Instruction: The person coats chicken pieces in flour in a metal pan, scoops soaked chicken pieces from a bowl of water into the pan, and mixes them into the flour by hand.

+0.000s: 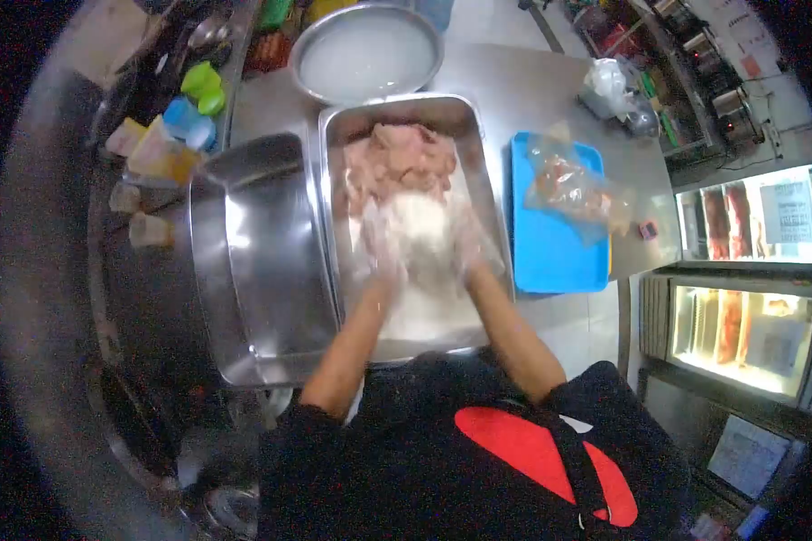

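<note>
A deep steel tray (483, 194) holds a layer of white powder that looks like flour, with a heap of raw, pale pink meat pieces (401, 162) at its far end. Between my hands is a blurred white, powder-covered mass (421, 225). My left hand (383, 248), in a thin clear glove, is at its left side. My right hand (475, 243), gloved likewise, is at its right side. Motion smears the fingers of both hands, and their grip does not show.
A large steel bowl of cloudy liquid (368, 56) stands behind the tray. Left of it lies another steel tray (275, 252). On the right, a blue tray (559, 248) bears a clear plastic bag (573, 189). Lit display fridges (740, 338) stand at far right.
</note>
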{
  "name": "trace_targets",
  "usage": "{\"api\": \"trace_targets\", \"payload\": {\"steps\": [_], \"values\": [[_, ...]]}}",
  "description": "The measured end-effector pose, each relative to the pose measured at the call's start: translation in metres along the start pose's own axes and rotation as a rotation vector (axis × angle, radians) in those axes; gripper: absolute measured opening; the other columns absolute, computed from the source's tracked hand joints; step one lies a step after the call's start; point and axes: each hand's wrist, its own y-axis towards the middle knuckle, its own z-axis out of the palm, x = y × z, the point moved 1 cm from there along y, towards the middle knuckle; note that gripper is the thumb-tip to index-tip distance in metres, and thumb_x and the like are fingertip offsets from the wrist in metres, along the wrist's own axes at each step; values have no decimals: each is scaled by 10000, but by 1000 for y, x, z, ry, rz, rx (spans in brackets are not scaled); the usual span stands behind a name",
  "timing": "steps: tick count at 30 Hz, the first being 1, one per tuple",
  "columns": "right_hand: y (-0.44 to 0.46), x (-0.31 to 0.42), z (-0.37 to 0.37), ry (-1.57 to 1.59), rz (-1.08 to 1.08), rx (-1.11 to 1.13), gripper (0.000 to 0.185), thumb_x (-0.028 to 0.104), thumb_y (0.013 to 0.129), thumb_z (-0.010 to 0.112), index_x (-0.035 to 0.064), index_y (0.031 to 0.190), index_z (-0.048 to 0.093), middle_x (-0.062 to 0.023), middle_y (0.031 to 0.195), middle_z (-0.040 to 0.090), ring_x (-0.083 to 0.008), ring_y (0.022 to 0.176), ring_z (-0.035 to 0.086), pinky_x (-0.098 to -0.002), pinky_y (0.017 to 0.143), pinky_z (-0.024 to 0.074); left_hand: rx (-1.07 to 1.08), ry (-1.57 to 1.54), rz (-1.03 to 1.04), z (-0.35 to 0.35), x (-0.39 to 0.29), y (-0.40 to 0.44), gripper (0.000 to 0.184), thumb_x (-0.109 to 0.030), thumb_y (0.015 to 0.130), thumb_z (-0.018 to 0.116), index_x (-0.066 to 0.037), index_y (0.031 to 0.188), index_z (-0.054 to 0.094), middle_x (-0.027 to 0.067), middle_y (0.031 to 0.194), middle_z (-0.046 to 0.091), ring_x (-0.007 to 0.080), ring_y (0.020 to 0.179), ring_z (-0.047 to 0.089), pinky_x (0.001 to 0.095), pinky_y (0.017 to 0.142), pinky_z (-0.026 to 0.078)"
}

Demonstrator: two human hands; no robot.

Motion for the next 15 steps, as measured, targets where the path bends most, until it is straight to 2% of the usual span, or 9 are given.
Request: {"api": "trace_targets", "payload": {"steps": [2,4,8,11,15], "values": [[1,-3,-21,-122,-20,-71,564,430,936,284,77,1375,252,-111,1351,349,-219,1216,354,-353,976,332,-90,-484,-297,-12,3,14,503,-387,937,315,-123,1361,256,61,1253,414,175,1113,412,325,983,326],[-33,-11,-38,-311,-70,-162,562,424,937,281,70,1373,253,-109,1359,343,-218,1223,347,-352,991,310,-198,-465,-342,-21,-20,30,487,-343,938,309,-115,1364,254,75,1263,402,191,1130,397,323,993,300],[-78,-24,-10,-401,-108,-330,581,448,927,282,72,1370,256,-104,1367,326,-220,1235,327,-350,1008,283,-169,-186,-259,38,40,2,475,-265,931,283,-78,1366,259,122,1370,288,247,1243,298,341,1057,169],[-53,-18,32,-331,-83,-376,596,466,919,283,74,1367,259,-100,1374,314,-221,1244,312,-348,1022,262,-195,-221,-269,57,46,21,478,-267,927,294,-76,1364,263,123,1367,295,247,1237,306,340,1051,178],[-35,35,112,-163,-49,-336,616,490,908,284,76,1364,262,-94,1383,297,-223,1255,292,-346,1039,235,-243,-322,-226,46,22,61,482,-269,923,310,-73,1361,267,124,1361,305,247,1229,316,340,1044,190]]}}
